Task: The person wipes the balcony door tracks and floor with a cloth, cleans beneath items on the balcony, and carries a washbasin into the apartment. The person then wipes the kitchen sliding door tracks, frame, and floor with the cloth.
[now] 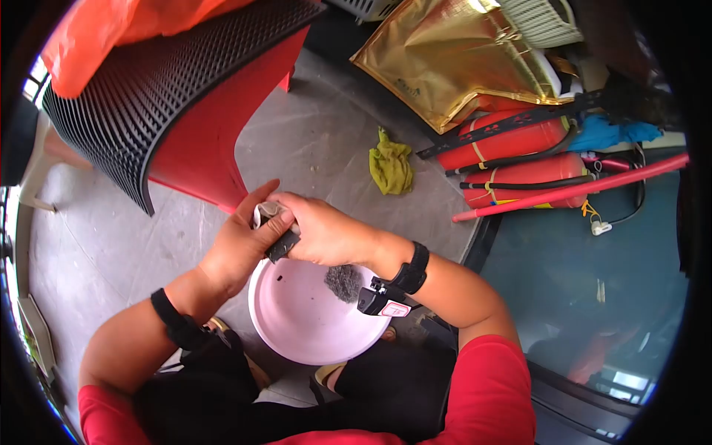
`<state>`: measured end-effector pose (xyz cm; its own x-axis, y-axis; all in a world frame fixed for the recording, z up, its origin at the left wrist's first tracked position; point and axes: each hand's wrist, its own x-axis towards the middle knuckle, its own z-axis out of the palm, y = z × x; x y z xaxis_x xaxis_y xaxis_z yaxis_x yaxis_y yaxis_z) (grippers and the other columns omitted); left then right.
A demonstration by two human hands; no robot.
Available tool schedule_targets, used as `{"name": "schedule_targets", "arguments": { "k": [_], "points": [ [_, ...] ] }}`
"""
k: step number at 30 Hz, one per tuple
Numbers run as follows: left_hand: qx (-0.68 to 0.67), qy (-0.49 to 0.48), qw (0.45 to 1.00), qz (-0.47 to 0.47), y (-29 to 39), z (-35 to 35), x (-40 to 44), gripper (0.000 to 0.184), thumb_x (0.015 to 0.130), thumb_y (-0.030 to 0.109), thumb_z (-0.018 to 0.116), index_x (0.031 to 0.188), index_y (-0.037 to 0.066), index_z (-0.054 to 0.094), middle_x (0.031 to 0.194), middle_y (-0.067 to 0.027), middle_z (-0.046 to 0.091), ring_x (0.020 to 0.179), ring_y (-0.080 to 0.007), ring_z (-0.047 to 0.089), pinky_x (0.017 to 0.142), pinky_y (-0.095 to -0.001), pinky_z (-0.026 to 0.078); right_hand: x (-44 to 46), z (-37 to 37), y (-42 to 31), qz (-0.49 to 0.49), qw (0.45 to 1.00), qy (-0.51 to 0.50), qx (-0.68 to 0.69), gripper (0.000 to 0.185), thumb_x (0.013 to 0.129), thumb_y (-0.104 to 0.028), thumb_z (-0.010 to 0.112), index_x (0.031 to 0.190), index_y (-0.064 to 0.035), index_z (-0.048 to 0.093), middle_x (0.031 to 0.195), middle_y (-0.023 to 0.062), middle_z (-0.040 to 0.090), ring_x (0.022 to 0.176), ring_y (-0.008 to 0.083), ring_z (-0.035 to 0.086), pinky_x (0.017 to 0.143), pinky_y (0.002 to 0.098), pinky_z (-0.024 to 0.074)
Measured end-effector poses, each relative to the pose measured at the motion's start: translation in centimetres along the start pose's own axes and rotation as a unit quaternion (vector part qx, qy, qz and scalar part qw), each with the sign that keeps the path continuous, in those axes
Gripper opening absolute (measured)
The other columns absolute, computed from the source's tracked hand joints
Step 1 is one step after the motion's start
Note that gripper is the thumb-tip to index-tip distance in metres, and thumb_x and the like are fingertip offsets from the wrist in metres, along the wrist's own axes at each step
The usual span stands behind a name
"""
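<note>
My left hand (241, 248) and my right hand (320, 228) meet above the far left rim of a pale pink basin (293, 326). Between them they hold a crumpled cloth (274, 213), whitish at the top, with a dark grey piece (280, 246) hanging below. The fingers of both hands are wrapped round it and hide part of it. A dark grey scrubbing ball (343, 282) lies inside the basin near its right side, and a small dark speck is at the left inside.
A red stool (215, 119) with a black ribbed mat (133, 104) stands at upper left. A yellow-green cloth (390, 163) lies on the floor. Red extinguishers (512, 139), a red pole (638, 176) and a gold bag (437, 59) are at right, beside a glass surface (541, 282).
</note>
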<state>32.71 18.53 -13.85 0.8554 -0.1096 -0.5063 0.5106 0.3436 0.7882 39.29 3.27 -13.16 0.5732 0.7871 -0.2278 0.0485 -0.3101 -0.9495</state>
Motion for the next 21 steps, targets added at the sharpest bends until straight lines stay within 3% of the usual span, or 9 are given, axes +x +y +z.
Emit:
{"name": "schedule_targets", "arguments": {
  "k": [2,5,7,8,12,15,18,20,21],
  "points": [
    [0.005,-0.009,1.0,-0.012,-0.3,-0.5,0.1,0.063,0.089,0.02,0.067,0.141,0.005,0.036,0.113,-0.0131,0.06,0.101,-0.0175,0.06,0.085,-0.028,0.05,-0.2,-0.4,-0.6,0.04,0.998,-0.029,-0.048,0.067,0.069,-0.01,0.073,0.127,0.0044,0.043,0.107,0.0189,0.061,0.099,0.0302,0.061,0.084,0.036,0.0479],
    [-0.004,-0.02,0.999,-0.032,-0.3,-1.1,0.5,0.053,0.091,0.012,0.063,0.138,0.005,0.042,0.112,-0.0066,0.061,0.1,-0.015,0.059,0.09,-0.0281,0.048,-0.7,-0.8,0.5,-0.061,0.987,-0.024,-0.147,0.073,0.072,-0.019,0.077,0.132,0.0018,0.042,0.113,0.0188,0.06,0.101,0.0295,0.06,0.086,0.0357,0.0482],
    [-0.033,0.019,0.999,-0.02,-1.2,-2.3,1.1,0.044,0.092,0.013,0.06,0.134,0.005,0.047,0.108,-0.0061,0.063,0.097,-0.015,0.061,0.089,-0.0276,0.048,-0.4,-1.9,1.5,-0.042,0.986,-0.018,-0.159,0.071,0.073,-0.022,0.077,0.133,-0.0016,0.044,0.116,0.0182,0.059,0.106,0.0295,0.059,0.089,0.0366,0.0474],
    [-0.014,0.059,0.997,-0.038,-1.1,-2.8,1.0,0.037,0.094,0.013,0.057,0.129,0.002,0.051,0.104,-0.0086,0.065,0.092,-0.0149,0.062,0.084,-0.0262,0.049,-0.2,-2.6,3.6,-0.04,0.971,0.049,-0.23,0.059,0.077,-0.024,0.072,0.126,-0.0007,0.049,0.117,0.0217,0.058,0.11,0.0364,0.055,0.092,0.0419,0.045],
    [0.052,0.108,0.99,-0.078,-2.0,-6.9,-0.5,0.026,0.093,0.011,0.054,0.118,0.004,0.057,0.093,-0.0049,0.064,0.083,-0.0122,0.062,0.078,-0.0249,0.05,-0.5,-9.3,15.3,0.052,0.79,0.208,-0.575,0.058,0.085,-0.028,0.063,0.132,-0.0024,0.043,0.135,0.0304,0.04,0.119,0.0473,0.043,0.101,0.0473,0.0361],
    [0.065,0.132,0.982,-0.119,-2.8,-9.5,-2.3,0.02,0.093,0.012,0.055,0.111,0.005,0.058,0.089,-0.0046,0.064,0.079,-0.0112,0.063,0.072,-0.0242,0.05,-2.1,-12.6,23.0,0.135,0.739,0.235,-0.617,0.061,0.085,-0.03,0.062,0.135,-0.0032,0.04,0.139,0.0295,0.036,0.121,0.0476,0.041,0.103,0.0474,0.0346],
    [0.095,0.177,0.969,-0.141,-3.9,-12.5,-4.1,0.021,0.094,0.013,0.054,0.114,0.007,0.057,0.088,-0.0006,0.06,0.078,-0.0088,0.06,0.071,-0.0238,0.05,-2.6,-15.9,25.0,0.151,0.73,0.23,-0.625,0.052,0.086,-0.025,0.061,0.13,-0.0025,0.046,0.13,0.0288,0.046,0.116,0.0449,0.047,0.101,0.0474,0.0354],
    [0.11,0.225,0.957,-0.144,-4.1,-13.6,-5.2,0.021,0.094,0.015,0.054,0.114,0.008,0.056,0.087,0.0001,0.059,0.076,-0.0085,0.059,0.069,-0.0231,0.049,-1.5,-18.9,25.5,0.187,0.768,0.345,-0.506,0.04,0.085,-0.017,0.058,0.122,-0.0016,0.053,0.113,0.0269,0.058,0.105,0.0425,0.054,0.095,0.0475,0.0392],
    [0.107,0.242,0.954,-0.142,-4.4,-14.4,-5.9,0.021,0.094,0.015,0.054,0.114,0.008,0.056,0.087,0.0001,0.059,0.076,-0.0085,0.059,0.069,-0.0229,0.049,-0.7,-19.5,25.6,0.145,0.732,0.455,-0.485,0.03,0.085,-0.013,0.056,0.111,0.0002,0.059,0.096,0.0245,0.063,0.094,0.0424,0.058,0.088,0.0468,0.0434]
  ]
}}
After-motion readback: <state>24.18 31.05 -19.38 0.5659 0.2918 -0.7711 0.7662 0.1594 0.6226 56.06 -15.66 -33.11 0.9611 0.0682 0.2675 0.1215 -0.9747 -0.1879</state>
